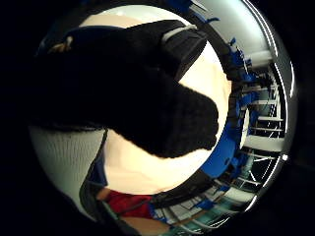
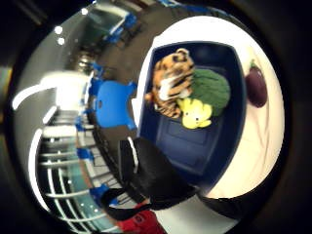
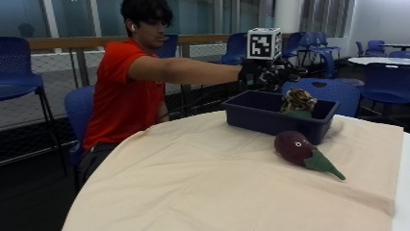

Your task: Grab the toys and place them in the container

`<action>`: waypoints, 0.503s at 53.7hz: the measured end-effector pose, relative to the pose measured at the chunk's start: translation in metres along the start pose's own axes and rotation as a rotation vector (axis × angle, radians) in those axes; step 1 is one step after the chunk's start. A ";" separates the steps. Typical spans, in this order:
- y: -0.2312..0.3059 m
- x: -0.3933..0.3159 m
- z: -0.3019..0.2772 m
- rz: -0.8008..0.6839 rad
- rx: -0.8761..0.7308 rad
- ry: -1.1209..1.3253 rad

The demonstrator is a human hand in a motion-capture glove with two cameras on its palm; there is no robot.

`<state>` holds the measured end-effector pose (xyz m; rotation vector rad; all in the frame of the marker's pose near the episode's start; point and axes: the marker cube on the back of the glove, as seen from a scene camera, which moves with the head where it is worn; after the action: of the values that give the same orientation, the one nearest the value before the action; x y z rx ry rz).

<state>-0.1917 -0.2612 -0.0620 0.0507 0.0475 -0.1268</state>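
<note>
In the outside view my gloved right hand (image 3: 269, 74) hovers above the far rim of a dark blue container (image 3: 256, 115), its fingers relaxed and holding nothing. Inside the container lie a striped tiger toy (image 3: 298, 100), a green plush (image 2: 210, 87) and a small yellow toy (image 2: 196, 114). The thumb side view looks down on the container (image 2: 190, 141) and the tiger (image 2: 170, 80), with part of the hand (image 2: 153, 175) at the edge. A purple eggplant toy (image 3: 295, 144) with a green stem lies on the tablecloth beside the container; the thumb side view shows the eggplant (image 2: 256, 85) too. The glove (image 1: 133, 93) fills the little finger side view.
The round table (image 3: 211, 183) carries a cream cloth, bare on the near and left sides. A blue chair (image 3: 326, 89) stands right behind the container, another chair (image 3: 19, 62) at the far left. A railing and further chairs run along the back.
</note>
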 end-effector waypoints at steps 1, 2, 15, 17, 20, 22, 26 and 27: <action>0.000 0.006 0.001 0.011 0.001 0.000; 0.000 0.012 0.002 0.022 0.002 0.001; -0.003 0.083 0.027 0.127 -0.015 -0.018; -0.005 0.092 0.031 0.148 -0.021 -0.029; -0.009 0.102 0.039 0.174 -0.032 -0.039; -0.013 0.108 0.045 0.189 -0.042 -0.042; -0.021 0.118 0.055 0.206 -0.053 -0.042; -0.022 0.120 0.057 0.209 -0.056 -0.038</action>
<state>-0.0736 -0.3014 -0.0124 -0.0028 0.0076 0.0822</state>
